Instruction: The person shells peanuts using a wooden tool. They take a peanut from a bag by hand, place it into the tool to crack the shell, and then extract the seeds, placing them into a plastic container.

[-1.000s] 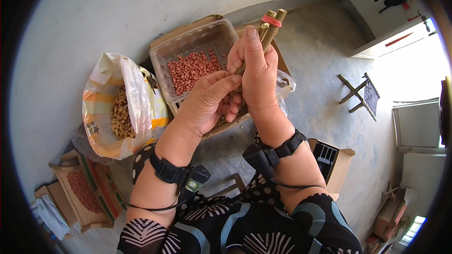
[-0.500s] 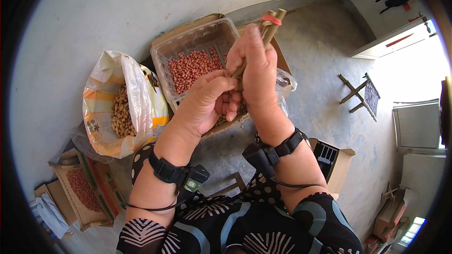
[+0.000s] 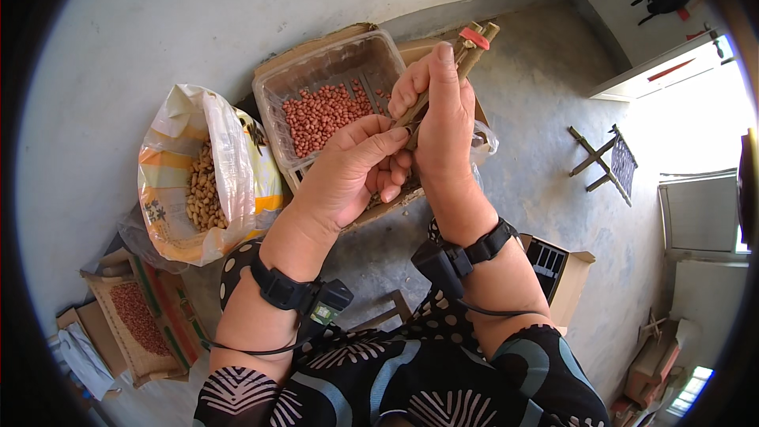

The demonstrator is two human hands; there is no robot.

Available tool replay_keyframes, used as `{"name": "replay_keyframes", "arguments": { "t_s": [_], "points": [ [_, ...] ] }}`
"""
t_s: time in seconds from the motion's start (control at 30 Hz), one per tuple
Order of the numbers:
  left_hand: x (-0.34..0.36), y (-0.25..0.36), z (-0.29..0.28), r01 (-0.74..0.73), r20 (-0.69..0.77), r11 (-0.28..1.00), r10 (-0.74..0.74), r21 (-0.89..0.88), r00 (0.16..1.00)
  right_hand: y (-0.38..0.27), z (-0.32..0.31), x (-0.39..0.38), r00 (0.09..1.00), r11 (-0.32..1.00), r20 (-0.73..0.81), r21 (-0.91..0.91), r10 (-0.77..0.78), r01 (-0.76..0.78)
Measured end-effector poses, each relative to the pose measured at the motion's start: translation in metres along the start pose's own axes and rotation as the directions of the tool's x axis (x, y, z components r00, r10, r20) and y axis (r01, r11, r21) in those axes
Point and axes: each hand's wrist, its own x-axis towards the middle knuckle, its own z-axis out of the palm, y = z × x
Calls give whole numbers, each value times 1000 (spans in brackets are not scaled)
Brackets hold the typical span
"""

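My right hand (image 3: 444, 122) is wrapped around a pair of wooden sticks (image 3: 468, 62), joined near their top by a red band (image 3: 474, 38). The sticks slant down toward my left hand (image 3: 340, 166). Thumb and fingers of the left are pinched together at the sticks' lower end; whatever they hold there is hidden. Behind the hands, a clear plastic tub (image 3: 273, 83) contains reddish shelled peanuts (image 3: 320, 120). To the left stands an open plastic bag (image 3: 162, 213) with unshelled peanuts (image 3: 204, 190) inside.
Under my hands is a cardboard box (image 3: 379, 217), partly covered. More reddish peanuts (image 3: 138, 316) lie in a carton at the lower left. A small open box (image 3: 573, 285) sits near my right forearm. A folding stool (image 3: 609, 162) stands on the floor to the right.
My right hand and the banded sticks have shifted slightly right and down. The left hand has stayed nearly in place, its thumb still pinched at the lower end.
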Motion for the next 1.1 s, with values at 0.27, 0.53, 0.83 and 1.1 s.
{"name": "replay_keyframes", "arguments": {
  "t_s": [0.27, 0.53, 0.83, 1.1],
  "points": [
    [2, 1, 4, 51, 34, 997, -50, -55, 998, -3, -5, 0, 1000, 999, -14, 47, 6, -5],
    [2, 0, 8, 52, 13, 998, -52, 21, 999, -7, -3, -1, 999, 993, 3, 113, 47, -47],
    [1, -3, 11, 39, -28, 999, -40, -27, 999, -9, 0, -3, 999, 991, 1, 126, 43, -43],
    [-1, -2, 12, 4, -39, 1000, -3, 8, 999, -4, 0, 2, 992, 966, -39, 232, 122, -110]
  ]
}}
